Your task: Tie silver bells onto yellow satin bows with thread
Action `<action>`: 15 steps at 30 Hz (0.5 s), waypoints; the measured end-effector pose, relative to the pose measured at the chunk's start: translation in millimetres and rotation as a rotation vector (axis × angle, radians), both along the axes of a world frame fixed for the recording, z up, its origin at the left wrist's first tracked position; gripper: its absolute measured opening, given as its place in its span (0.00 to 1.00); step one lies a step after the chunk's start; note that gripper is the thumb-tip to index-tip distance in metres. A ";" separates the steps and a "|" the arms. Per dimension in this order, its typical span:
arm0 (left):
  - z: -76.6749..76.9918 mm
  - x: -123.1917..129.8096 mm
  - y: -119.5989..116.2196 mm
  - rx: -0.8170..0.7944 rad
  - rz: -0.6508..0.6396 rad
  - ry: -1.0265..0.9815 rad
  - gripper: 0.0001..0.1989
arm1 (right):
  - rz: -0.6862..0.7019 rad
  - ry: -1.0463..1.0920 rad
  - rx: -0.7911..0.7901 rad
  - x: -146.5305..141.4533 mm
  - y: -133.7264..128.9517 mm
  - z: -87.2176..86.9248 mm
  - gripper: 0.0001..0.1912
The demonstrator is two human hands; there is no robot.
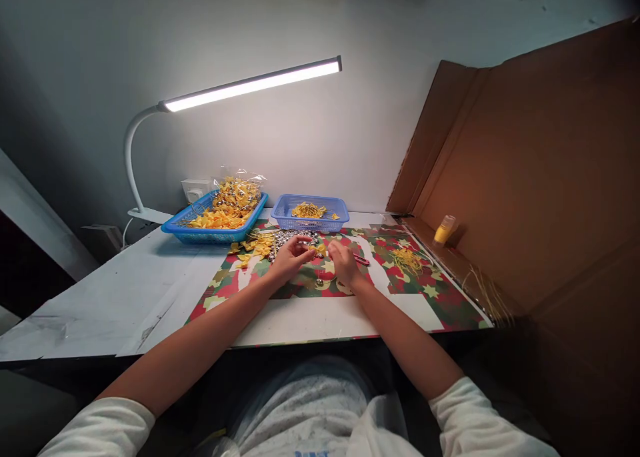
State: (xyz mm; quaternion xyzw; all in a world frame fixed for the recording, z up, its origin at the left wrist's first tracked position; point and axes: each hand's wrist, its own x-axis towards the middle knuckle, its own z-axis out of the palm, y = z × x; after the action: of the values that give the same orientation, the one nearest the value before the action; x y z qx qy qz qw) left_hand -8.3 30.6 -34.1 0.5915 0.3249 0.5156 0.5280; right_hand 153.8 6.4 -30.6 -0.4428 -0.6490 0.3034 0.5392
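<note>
My left hand point(291, 258) is closed in a pinch on a small yellow ribbon bow point(321, 249). Facing it from the right, my right hand point(344, 262) has its fingertips pressed together close to the bow; what they hold is too small to make out. A little silver bell point(320, 282) shows on the patterned sheet just below the hands. Behind my left hand lies a heap of silver bells point(300, 238), with a pile of loose yellow bows point(259, 243) to its left. A thin pink-red tool point(361, 260) lies beside my right hand, partly hidden.
A blue basket point(173, 229) heaped with yellow bows and a smaller periwinkle basket point(310, 225) stand at the back. Yellow ties point(407, 260) lie at right, near a yellow-filled bottle point(444, 231). Cardboard point(530, 163) walls the right side; a lit lamp point(255, 85) hangs above.
</note>
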 end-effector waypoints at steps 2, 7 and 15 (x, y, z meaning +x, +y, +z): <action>-0.9 0.0 1.0 0.014 0.023 0.026 0.24 | -0.032 -0.191 0.063 0.7 -1.4 -1.9 0.18; -1.4 0.2 0.7 0.004 0.063 0.049 0.22 | -0.103 -0.297 0.223 -0.7 -2.6 -3.6 0.17; 3.1 1.4 -4.4 0.010 0.098 0.081 0.21 | -0.069 -0.191 0.229 -1.5 -4.5 -3.1 0.16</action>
State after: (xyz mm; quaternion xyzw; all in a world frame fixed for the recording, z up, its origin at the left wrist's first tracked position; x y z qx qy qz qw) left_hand -6.9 26.2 -31.0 0.5979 0.3717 0.5182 0.4857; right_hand 152.3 1.9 -33.7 -0.4272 -0.7121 0.1651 0.5321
